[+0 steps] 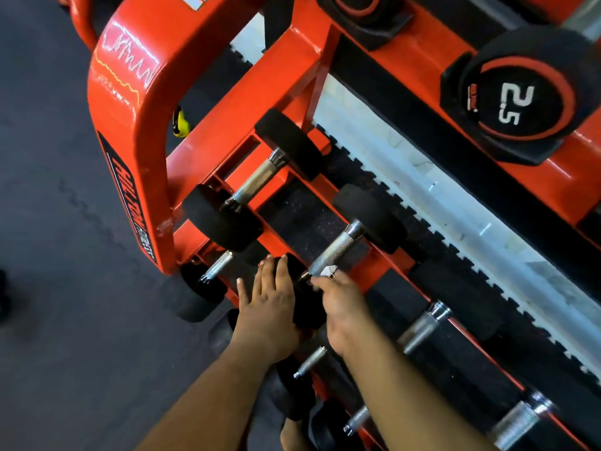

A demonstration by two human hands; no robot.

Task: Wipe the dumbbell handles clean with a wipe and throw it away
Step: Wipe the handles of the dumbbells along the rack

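A black dumbbell with a knurled steel handle [336,247] lies across the middle shelf of the orange rack [130,102]. My right hand [341,307] holds a small white wipe [327,271] against the near end of that handle, fingers curled round it. My left hand [266,304] lies flat with straight fingers on the dumbbell's near black head [304,307]. A second dumbbell with a steel handle [257,180] sits further left on the same shelf.
More dumbbells [422,327] line the shelf to the right and the lower shelf [312,359] under my arms. A round 2.5 dumbbell [520,99] sits on the top shelf. Dark rubber floor [65,255] stretches to the left. A yellow object [180,123] lies behind the rack frame.
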